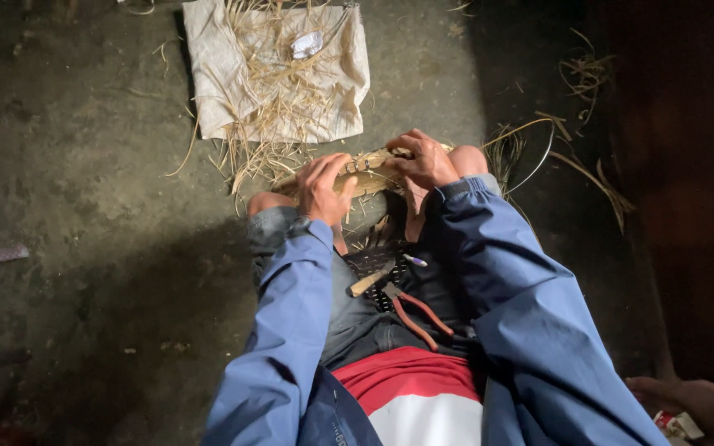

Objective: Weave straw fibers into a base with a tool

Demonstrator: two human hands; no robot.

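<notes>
Both hands are gripping a straw bundle (365,175) lying across the knees: left hand (322,188) clamping its left end, right hand (426,161) pinching the binding at the middle. Binding appears underway; tightening likely comes next, needing firm tension. Pliers (413,312) are resting nearer, on the lap.

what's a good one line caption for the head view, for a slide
Seated person's left hand and right hand grip a straw bundle over the knees, pliers in the lap.

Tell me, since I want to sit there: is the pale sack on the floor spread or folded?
Spread: the sack lies flat, straw scattered over it.
</notes>
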